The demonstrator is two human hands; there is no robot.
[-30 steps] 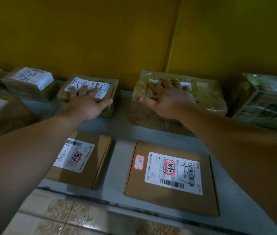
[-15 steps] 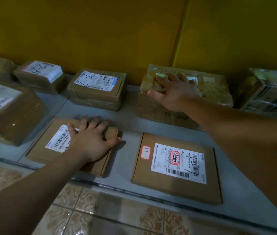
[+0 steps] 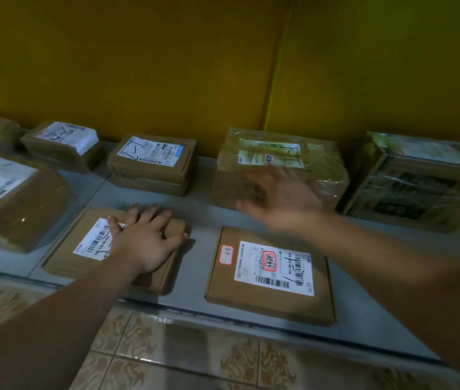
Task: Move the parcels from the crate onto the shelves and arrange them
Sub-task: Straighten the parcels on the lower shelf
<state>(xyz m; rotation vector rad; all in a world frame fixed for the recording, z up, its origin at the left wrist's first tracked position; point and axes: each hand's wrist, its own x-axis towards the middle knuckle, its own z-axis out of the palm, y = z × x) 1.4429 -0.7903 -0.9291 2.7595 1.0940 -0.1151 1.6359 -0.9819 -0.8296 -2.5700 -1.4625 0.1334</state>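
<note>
Arrangement stage on the grey shelf (image 3: pixel 200 218). The left hand (image 3: pixel 144 243) lies flat, fingers straight and spread, pressing on the front-left flat cardboard mailer (image 3: pixel 94 240), where it already lay half a second ago; a second ago it rested on the small labelled box (image 3: pixel 153 161) in the back row. The right hand (image 3: pixel 282 201) has come off the tape-wrapped parcel (image 3: pixel 279 153) it was touching and now hangs in the air just in front of it, fingers splayed and holding nothing, beyond the second flat mailer (image 3: pixel 271 274). By this reading the back-row parcel is settled and the front row is being squared up. Motion blur smears the right hand, so its fingers are hard to separate. The crate is out of view. The printed carton (image 3: pixel 420 181) at right and the large box (image 3: pixel 6 192) at left are cut by the frame edges, and the label text is unreadable.
</note>
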